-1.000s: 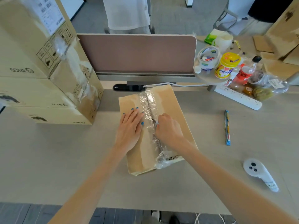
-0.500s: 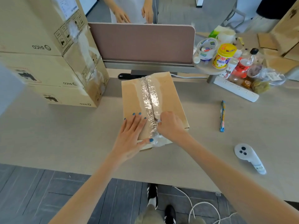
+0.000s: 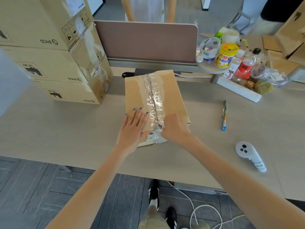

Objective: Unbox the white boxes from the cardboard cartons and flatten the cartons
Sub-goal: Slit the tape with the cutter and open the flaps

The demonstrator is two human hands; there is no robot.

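A flat brown cardboard carton (image 3: 172,96) lies on the desk in front of me, its top seam covered by crinkled clear tape (image 3: 153,95). My left hand (image 3: 132,129) presses flat on the carton's near left corner, fingers straight. My right hand (image 3: 175,128) is curled into a fist at the near end of the seam. It grips a small pale tool, mostly hidden, whose tip sits in the bunched tape at the carton's near edge. No white box shows.
Three stacked PICO cartons (image 3: 49,63) stand at the left. A pink divider panel (image 3: 145,42) rises behind, with a person (image 3: 148,9) beyond it. Jars and bottles (image 3: 226,55), a power strip (image 3: 239,91), a snack stick (image 3: 224,115) and a white controller (image 3: 249,154) lie to the right.
My right hand has travelled along the taped seam toward me, from mid-carton to the near edge. My left hand slid back to the near left corner. The view pulled back.
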